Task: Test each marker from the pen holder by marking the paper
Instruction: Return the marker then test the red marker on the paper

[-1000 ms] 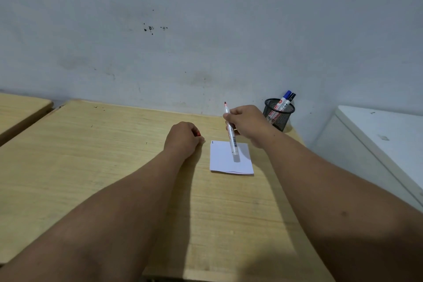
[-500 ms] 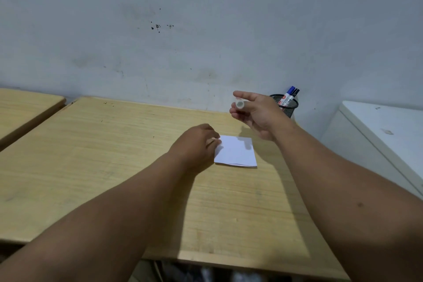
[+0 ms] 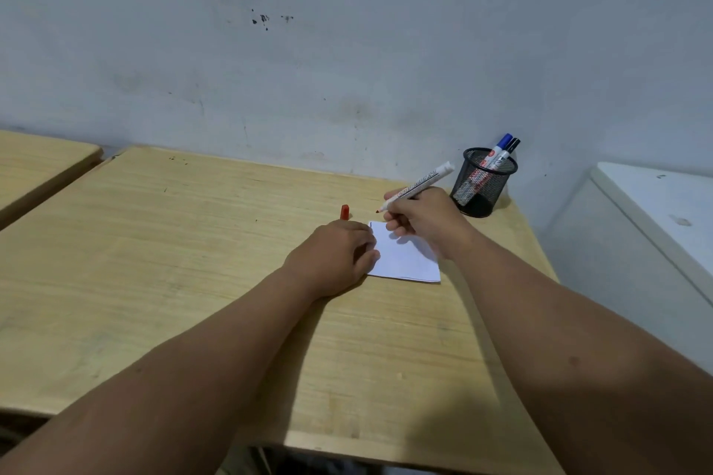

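Observation:
A small white paper (image 3: 405, 260) lies on the wooden desk (image 3: 193, 243), with a short dark mark at its far left corner. My left hand (image 3: 335, 254) rests palm down on the paper's left edge, holding nothing. My right hand (image 3: 424, 218) grips an uncapped red marker (image 3: 418, 185) in a writing hold, its red tip pointing down-left just above the paper's far edge. The red cap (image 3: 344, 212) stands on the desk beyond my left hand. A black mesh pen holder (image 3: 482, 183) at the desk's far right corner holds a blue-capped and a black-capped marker.
A grey wall runs right behind the desk. A white cabinet top (image 3: 656, 212) stands to the right, lower than the desk. Another wooden desk (image 3: 34, 166) sits at the far left, with a narrow gap between the two.
My right hand turned the marker tip-down and brought it to the paper's far edge. My left hand set the red cap on the desk and moved onto the paper's left edge.

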